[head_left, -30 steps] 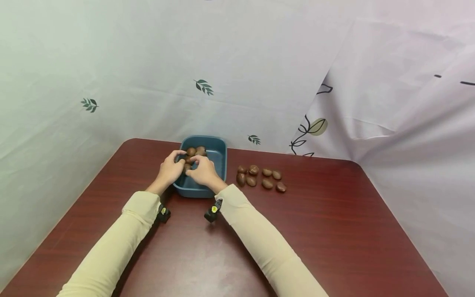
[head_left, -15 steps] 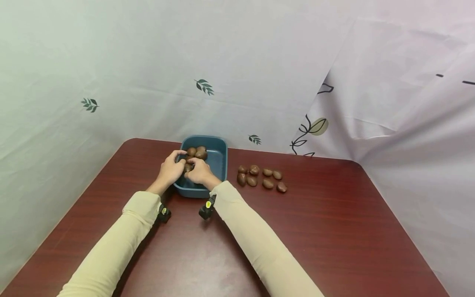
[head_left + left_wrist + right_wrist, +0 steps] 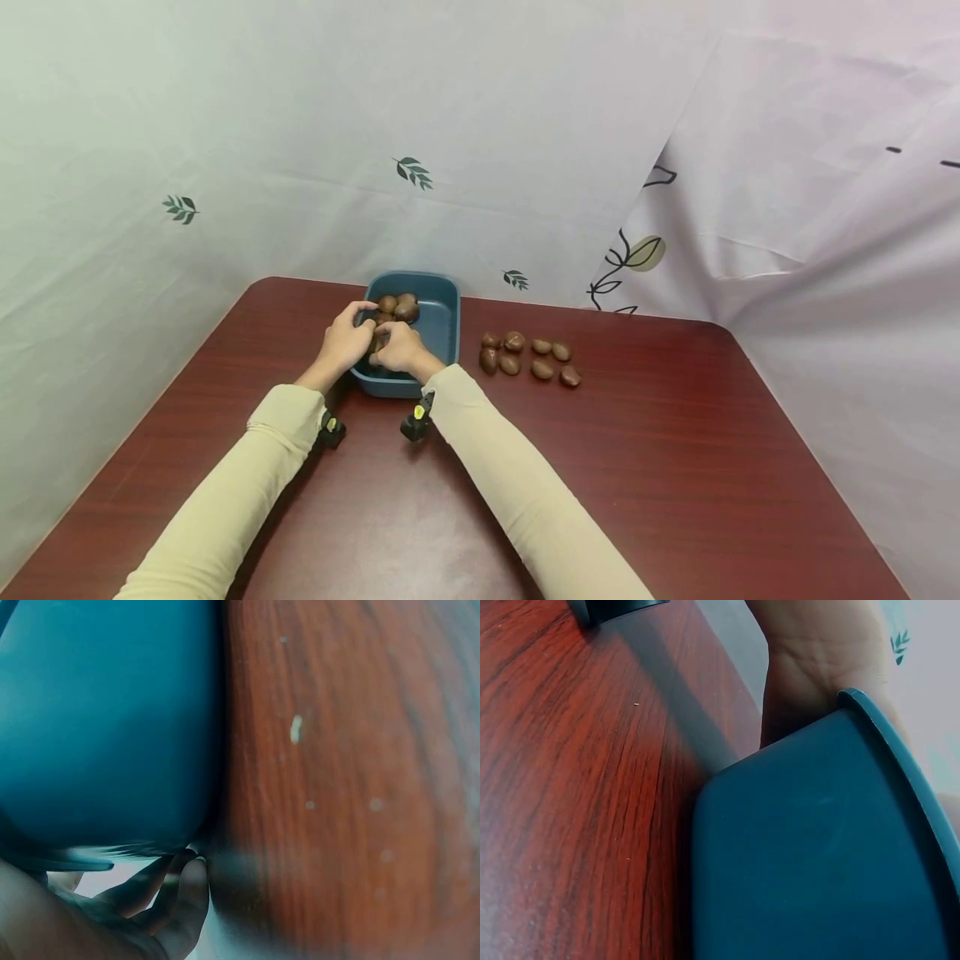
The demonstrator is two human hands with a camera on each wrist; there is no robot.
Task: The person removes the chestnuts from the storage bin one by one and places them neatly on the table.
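1. Your table (image 3: 675, 467) is a dark red-brown wood-grain top with rounded far corners and a slight sheen. Pale cloth hangs around it: a greenish-white sheet with small leaf prints (image 3: 412, 172) from 9 to 12 o'clock, and a lilac-white sheet with a black vine drawing (image 3: 626, 267) from 1 to 3 o'clock.

2. Your left hand (image 3: 343, 343) sits at 11 o'clock on the near-left rim of the blue tub (image 3: 442, 321), thumb hooked over the edge, fingers curled in among the chestnuts. Whether it actually pinches one, you cannot tell from the head view.

3. The tub is a rounded-corner rectangle of matte teal plastic, standing at 12 o'clock near the table's far edge. The chestnuts in the tub (image 3: 397, 307) are glossy brown and heaped toward its far-left corner.

4. Your right hand (image 3: 401, 348) reaches over the tub's near rim, fingers bent down and meeting the left hand's fingertips over a nut; its hold is hidden, so you cannot tell.

5. At 1 o'clock, just beside the tub but apart from it, the loose chestnuts (image 3: 528, 357) lie in two rough rows on the bare wood.

6. The left wrist view shows only the tub's smooth outer wall (image 3: 105, 727), blurred wood grain and curled fingers (image 3: 176, 889) below it. The right wrist view shows the tub's outside corner (image 3: 817, 855) and your left wrist behind the rim. Neither shows a chestnut.
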